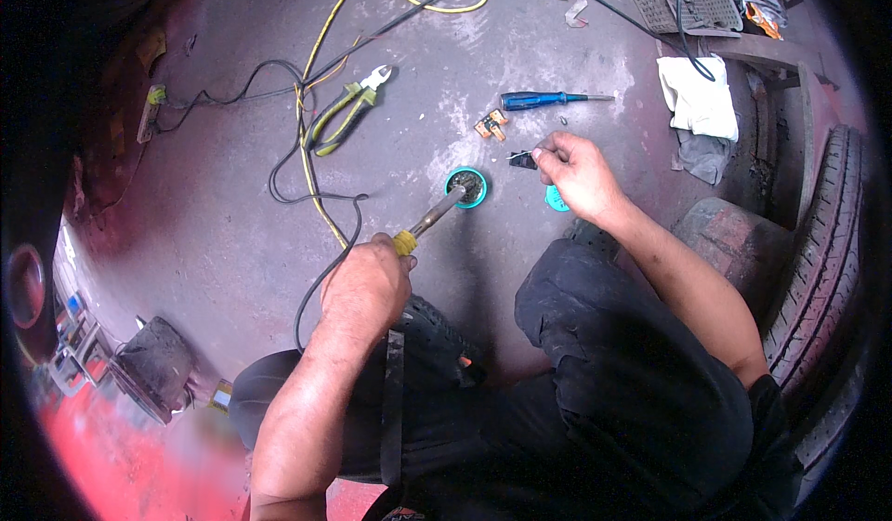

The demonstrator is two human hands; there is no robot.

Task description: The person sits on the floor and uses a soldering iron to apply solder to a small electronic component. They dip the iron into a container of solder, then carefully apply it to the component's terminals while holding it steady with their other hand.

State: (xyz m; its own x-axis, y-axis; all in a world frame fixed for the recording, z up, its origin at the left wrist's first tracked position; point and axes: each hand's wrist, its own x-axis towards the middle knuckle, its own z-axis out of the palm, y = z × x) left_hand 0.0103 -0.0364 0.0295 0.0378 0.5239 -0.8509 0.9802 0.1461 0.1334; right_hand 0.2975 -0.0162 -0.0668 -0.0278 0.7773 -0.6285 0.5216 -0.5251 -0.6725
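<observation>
Left forearm (311, 400) nearest; left hand (367, 279), fingers clamped round soldering iron (431, 220), tip (455, 196) in teal tub (486, 189); right hand (580, 177), fingers pinched together on thin pale wire (515, 156).

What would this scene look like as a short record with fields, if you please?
left hand: closed on the yellow handle of a soldering iron, tip at the mouth of a round teal tin
right hand: seems to pinch a thin pale strand, by a small black piece
tools on floor: green-and-black pliers, blue screwdriver
small part: orange and black
far right: white cloth, tyre
</observation>
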